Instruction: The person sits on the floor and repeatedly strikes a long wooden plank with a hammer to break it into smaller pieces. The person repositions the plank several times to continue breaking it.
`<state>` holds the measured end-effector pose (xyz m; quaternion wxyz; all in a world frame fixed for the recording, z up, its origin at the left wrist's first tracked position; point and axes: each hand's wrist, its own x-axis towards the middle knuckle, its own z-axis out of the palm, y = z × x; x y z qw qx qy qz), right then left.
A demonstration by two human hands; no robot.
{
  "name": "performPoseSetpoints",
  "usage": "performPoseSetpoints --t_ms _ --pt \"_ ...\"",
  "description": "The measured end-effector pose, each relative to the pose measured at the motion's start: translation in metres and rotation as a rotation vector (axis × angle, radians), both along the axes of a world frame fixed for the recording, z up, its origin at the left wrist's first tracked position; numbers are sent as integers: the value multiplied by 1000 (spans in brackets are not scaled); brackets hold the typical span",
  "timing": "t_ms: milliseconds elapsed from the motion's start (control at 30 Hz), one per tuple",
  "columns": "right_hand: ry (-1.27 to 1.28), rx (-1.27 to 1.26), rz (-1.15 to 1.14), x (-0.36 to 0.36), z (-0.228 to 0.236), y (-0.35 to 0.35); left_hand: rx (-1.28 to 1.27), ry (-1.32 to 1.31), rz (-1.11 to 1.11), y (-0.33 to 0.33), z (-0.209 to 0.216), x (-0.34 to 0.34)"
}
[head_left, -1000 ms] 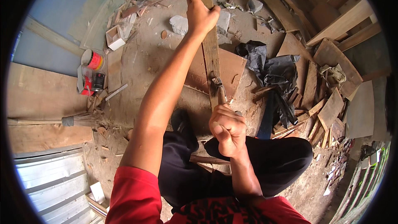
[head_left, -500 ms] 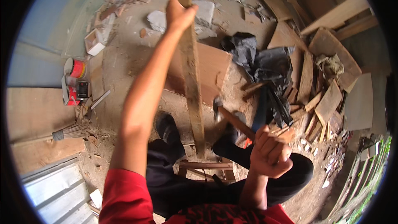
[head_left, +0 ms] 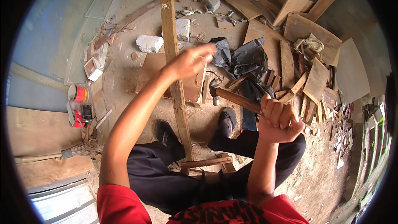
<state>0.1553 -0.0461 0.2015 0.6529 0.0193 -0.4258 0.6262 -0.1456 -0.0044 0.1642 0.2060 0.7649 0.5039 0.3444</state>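
Note:
My right hand (head_left: pixel 280 120) is wrapped round the wooden handle of a hammer (head_left: pixel 238 99), its metal head pointing left above my right foot. A long timber plank (head_left: pixel 169 33) stretches away from between my legs, its near end by a small wooden frame (head_left: pixel 205 161). Over the plank's middle crosses my left hand (head_left: pixel 190 62), fingers stretched to the right and a little blurred. I see nothing held in it. Beneath the plank is a brown wooden box or panel (head_left: pixel 192 87).
A black plastic sheet (head_left: pixel 248 58) and heaped wood scraps (head_left: pixel 315 79) lie to the right. White blocks (head_left: pixel 149 43) sit beyond the box. At left are paint cans (head_left: pixel 78 93) and a twig broom (head_left: pixel 78 151). My feet (head_left: pixel 168 137) flank the plank.
My left hand has come nearer and to the right, from the plank's far part to over its middle. The hammer has shifted slightly up in the picture, still in my right hand.

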Motion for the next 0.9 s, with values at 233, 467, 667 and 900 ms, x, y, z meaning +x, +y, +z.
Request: performPoseSetpoints --t_ms 233,467,667,900 --pt "-168 105 188 38 32 -36 -86 301 -309 -91 13 42" --pt "-673 88 458 68 27 -87 -167 500 -368 -168 -15 106" --pt "-914 573 337 50 35 -134 -108 461 -190 -163 -24 137" --pt "-408 114 -79 78 20 -125 109 104 -29 -153 -5 123"
